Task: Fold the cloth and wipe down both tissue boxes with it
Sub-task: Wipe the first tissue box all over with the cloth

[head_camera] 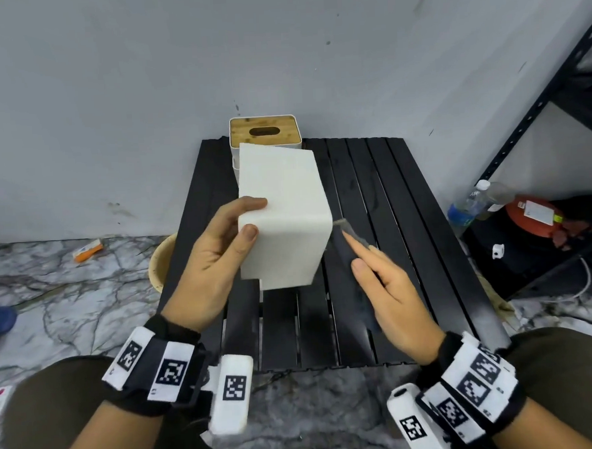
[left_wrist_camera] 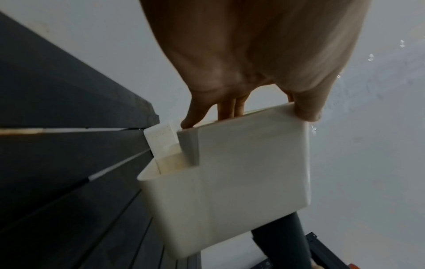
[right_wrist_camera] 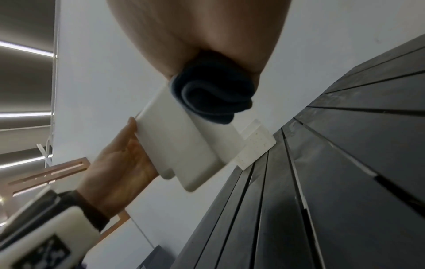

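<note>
My left hand [head_camera: 244, 220] grips a plain white tissue box [head_camera: 284, 218] and holds it tilted above the black slatted table [head_camera: 390, 219], thumb on the near face and fingers over the left edge. My right hand [head_camera: 356, 252] pinches a folded dark cloth [head_camera: 352, 237] and holds it against the box's right side. In the right wrist view the cloth [right_wrist_camera: 214, 98] touches the box [right_wrist_camera: 184, 142]. The left wrist view shows the fingers [left_wrist_camera: 232, 111] over the box [left_wrist_camera: 241, 172] rim. A second white tissue box with a bamboo lid [head_camera: 264, 131] stands at the table's back edge.
A grey wall stands right behind the table. A beige basin [head_camera: 161, 262] sits on the marble floor at the table's left side. On the right are a black metal rack [head_camera: 556, 107], a water bottle [head_camera: 472, 204] and a red object [head_camera: 531, 219].
</note>
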